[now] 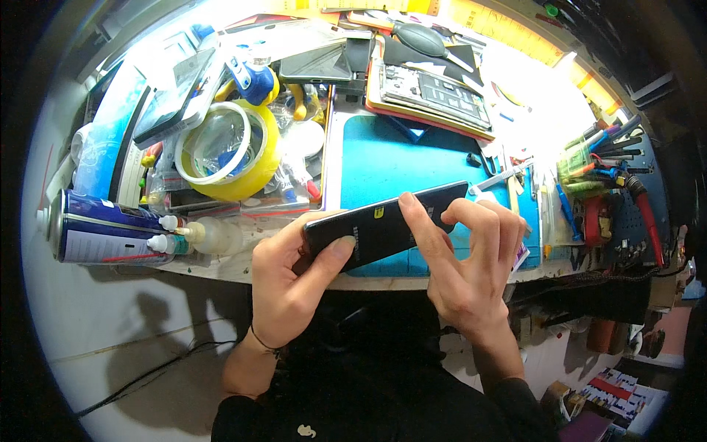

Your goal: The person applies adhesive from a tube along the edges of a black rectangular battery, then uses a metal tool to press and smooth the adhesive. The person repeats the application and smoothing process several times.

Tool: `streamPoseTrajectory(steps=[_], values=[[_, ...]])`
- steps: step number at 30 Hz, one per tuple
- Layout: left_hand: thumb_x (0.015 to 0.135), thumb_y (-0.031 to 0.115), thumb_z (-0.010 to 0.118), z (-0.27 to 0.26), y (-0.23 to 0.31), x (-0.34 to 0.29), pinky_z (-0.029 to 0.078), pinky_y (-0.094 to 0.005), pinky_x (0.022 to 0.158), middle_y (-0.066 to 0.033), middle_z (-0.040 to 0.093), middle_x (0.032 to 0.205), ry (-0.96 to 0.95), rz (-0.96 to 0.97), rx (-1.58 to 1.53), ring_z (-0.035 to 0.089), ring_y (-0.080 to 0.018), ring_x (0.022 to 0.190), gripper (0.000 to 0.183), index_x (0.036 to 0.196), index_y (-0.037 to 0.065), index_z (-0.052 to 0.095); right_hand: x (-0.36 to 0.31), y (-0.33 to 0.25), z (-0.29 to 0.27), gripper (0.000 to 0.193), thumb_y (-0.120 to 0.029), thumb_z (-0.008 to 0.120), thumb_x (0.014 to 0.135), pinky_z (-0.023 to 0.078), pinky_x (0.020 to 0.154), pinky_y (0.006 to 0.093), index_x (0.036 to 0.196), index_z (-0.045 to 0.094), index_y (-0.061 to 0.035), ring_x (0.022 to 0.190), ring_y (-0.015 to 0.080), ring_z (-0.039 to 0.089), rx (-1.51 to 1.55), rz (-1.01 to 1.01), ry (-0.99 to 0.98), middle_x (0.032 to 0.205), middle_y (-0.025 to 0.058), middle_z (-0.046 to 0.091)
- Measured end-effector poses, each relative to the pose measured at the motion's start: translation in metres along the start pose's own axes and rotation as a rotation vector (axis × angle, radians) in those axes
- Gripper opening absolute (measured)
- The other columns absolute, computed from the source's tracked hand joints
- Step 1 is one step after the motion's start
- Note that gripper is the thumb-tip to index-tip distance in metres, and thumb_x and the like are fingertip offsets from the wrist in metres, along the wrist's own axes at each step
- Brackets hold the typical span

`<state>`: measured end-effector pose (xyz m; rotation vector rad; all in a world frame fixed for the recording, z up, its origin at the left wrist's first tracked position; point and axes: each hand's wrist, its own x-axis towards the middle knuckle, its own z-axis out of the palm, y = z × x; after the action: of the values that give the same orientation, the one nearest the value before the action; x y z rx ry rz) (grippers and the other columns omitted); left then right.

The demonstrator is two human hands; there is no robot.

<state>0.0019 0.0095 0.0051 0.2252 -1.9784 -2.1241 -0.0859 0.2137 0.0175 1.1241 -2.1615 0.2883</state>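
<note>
A black smartphone (390,225), tilted up to the right, is held over the blue work mat (375,158). Its dark face shows a small yellow mark and faint pale lettering. My left hand (298,276) grips the phone's left end, with the thumb lying across the face and the fingers behind. On the right end, my right hand (471,269) touches the phone with its index fingertip near the upper edge. The middle finger is bent close to that end, and the fingers are spread apart. My right thumb is mostly hidden.
An opened phone (434,92) lies at the mat's far edge. Tape rolls (254,180) sit on a cluttered box at left, beside a spray can (103,228) and small bottles (210,234). Tweezers (501,177) and a holder of pens and tools (589,166) stand right.
</note>
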Motion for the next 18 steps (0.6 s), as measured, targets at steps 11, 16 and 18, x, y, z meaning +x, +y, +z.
streamPoseTrajectory(steps=[11,16,18], values=[[0.102,0.008,0.07,-0.002,-0.005,-0.001,0.047,-0.0189,0.07,-0.0009,0.071,0.094,-0.011,0.013,-0.001,0.06,-0.0037,0.082,0.023,0.121,-0.005,0.07,-0.003,0.008,-0.003,0.047,-0.007,0.07,0.084,0.04,0.078,0.0393,0.129,0.075,-0.0161,0.093,0.0236,0.054,-0.064,0.014,-0.02,0.102,0.0038,0.055],[0.102,0.008,0.071,0.004,0.0,0.0,0.045,-0.0184,0.069,-0.0007,0.07,0.093,0.023,0.037,-0.026,0.059,-0.0033,0.081,0.023,0.12,-0.005,0.07,0.006,-0.003,-0.005,0.049,-0.005,0.073,0.081,0.041,0.079,0.0405,0.129,0.075,-0.0161,0.093,0.0238,0.054,0.046,-0.012,0.009,0.103,0.0034,0.054],[0.102,0.008,0.07,0.005,-0.002,0.001,0.045,-0.0186,0.069,-0.0005,0.07,0.093,0.019,0.044,-0.044,0.059,-0.0035,0.081,0.022,0.119,-0.006,0.07,0.002,0.004,-0.006,0.049,-0.005,0.073,0.081,0.041,0.08,0.0409,0.129,0.075,-0.0161,0.092,0.0236,0.053,0.014,0.005,-0.011,0.102,0.0034,0.053]])
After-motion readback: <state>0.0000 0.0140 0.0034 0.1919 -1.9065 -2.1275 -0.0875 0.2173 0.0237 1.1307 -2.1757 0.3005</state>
